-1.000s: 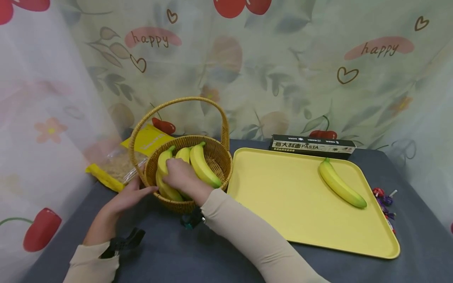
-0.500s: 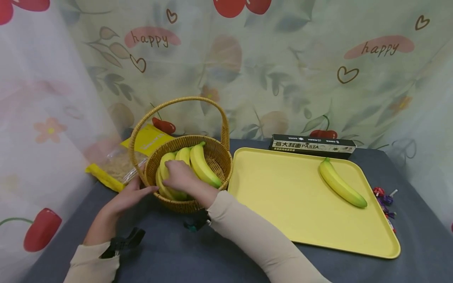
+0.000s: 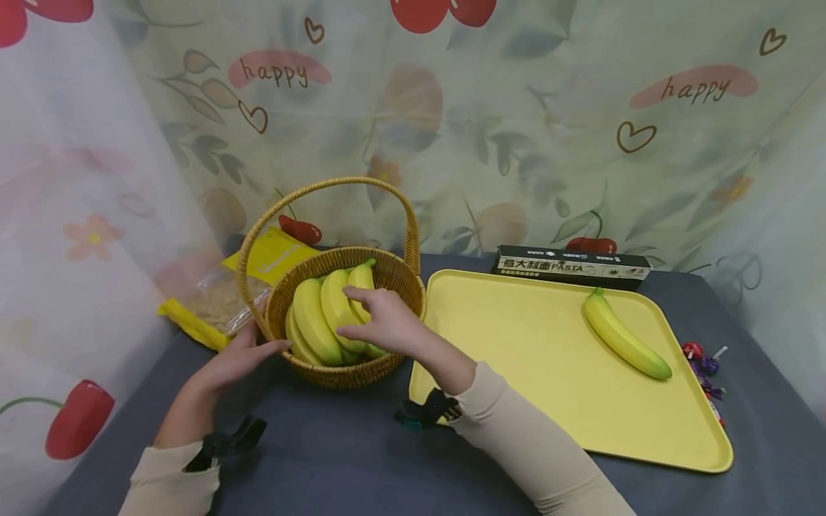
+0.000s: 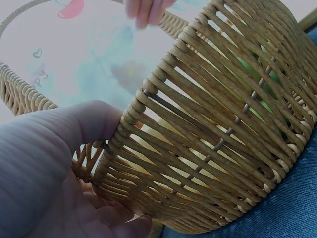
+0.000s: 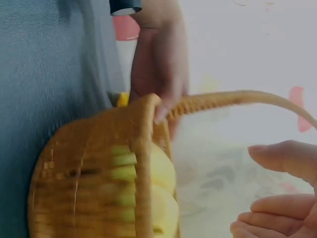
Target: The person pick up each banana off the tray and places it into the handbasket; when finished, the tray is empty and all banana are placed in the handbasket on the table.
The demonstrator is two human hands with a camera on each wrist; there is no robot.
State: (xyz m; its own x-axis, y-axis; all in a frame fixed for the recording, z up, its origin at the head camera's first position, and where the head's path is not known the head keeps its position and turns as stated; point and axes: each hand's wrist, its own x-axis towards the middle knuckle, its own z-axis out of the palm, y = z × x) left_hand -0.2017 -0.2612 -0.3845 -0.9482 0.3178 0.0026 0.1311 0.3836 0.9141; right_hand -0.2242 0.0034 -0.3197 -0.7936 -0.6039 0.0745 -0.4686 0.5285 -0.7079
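A wicker basket (image 3: 348, 376) with a tall arched handle holds several yellow bananas (image 3: 311, 315). My left hand (image 3: 235, 362) grips its left side, and in the left wrist view the thumb (image 4: 94, 119) lies over the rim with the fingers against the outer wall. Above the basket's right part is my right hand (image 3: 387, 322), fingers and thumb spread apart and holding nothing. In the right wrist view that hand (image 5: 287, 198) is apart from the basket. One more banana (image 3: 624, 337) lies on the right part of a yellow tray (image 3: 516, 358).
Behind the tray stands a black pasta box (image 3: 571, 265). Wrapped lollipops (image 3: 703, 369) lie along the tray's right edge. A yellow-and-clear food bag (image 3: 226, 301) is left of the basket. Patterned curtains (image 3: 477, 143) close off the back and sides.
My right hand has let go of a banana in the basket and moved right, its fingers spreading. The bananas there lie closer together at the left. My left hand has stayed put.
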